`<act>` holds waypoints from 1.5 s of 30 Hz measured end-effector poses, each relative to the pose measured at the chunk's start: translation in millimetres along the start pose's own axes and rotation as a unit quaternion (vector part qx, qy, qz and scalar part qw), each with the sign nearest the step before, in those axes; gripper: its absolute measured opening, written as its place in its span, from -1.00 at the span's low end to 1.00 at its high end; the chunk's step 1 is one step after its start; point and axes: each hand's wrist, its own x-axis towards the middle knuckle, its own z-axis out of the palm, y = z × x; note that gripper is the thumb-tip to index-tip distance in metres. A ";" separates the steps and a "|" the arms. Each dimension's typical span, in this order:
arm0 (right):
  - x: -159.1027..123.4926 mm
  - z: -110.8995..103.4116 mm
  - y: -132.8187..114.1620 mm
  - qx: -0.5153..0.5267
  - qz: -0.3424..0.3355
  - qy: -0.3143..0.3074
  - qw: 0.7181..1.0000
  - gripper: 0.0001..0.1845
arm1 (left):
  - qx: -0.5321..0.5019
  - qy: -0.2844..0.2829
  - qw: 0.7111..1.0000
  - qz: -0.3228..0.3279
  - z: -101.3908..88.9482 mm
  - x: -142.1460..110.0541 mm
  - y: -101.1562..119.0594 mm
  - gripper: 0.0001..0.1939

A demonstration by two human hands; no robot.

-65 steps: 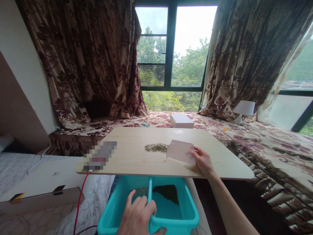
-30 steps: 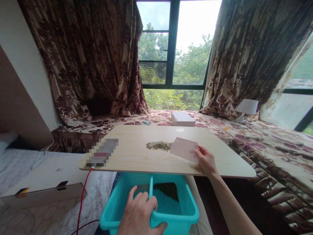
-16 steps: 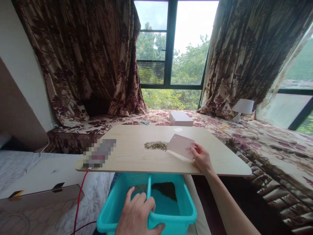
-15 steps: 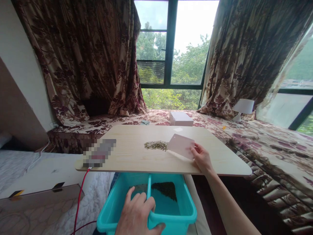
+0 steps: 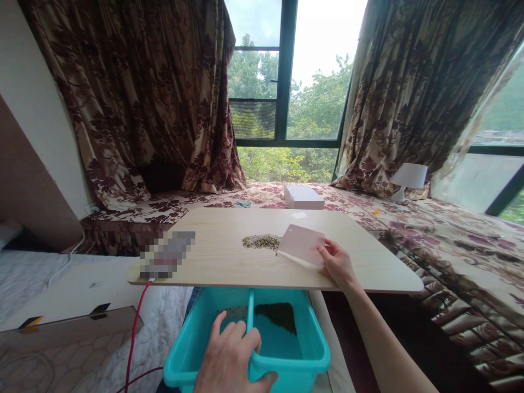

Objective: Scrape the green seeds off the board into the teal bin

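Bare worktop (image 5: 221,270) runs between the pixelated device (image 5: 167,255) on the left and the grain pile (image 5: 260,241), a lane a hand could cross from front edge to back. At the pile's right end the pale card (image 5: 302,245) stands in the way, and the right hand (image 5: 336,263) and forearm (image 5: 380,327) block the approach from the front right. Below, the left hand (image 5: 229,349) lies across the front of the divider (image 5: 250,311) in the teal bin (image 5: 295,364), obstructing much of the left compartment; the right one is reachable from above. The red cable (image 5: 133,333) hangs left of the bin.
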 end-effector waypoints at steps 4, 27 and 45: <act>0.8 1.4 0.9 0.009 0.000 -0.017 1.000 -0.47 | 0.012 0.016 1.000 -0.022 -0.3 0.1 3.2 -0.68; 0.6 -1.0 1.6 0.044 0.020 -0.038 0.998 -0.47 | 0.083 -0.022 0.993 0.083 1.2 3.4 -16.0 -0.64; 3.4 8.0 2.6 0.067 0.011 -0.132 0.989 -0.47 | 0.135 0.024 0.989 0.051 10.1 -0.7 -10.4 -0.53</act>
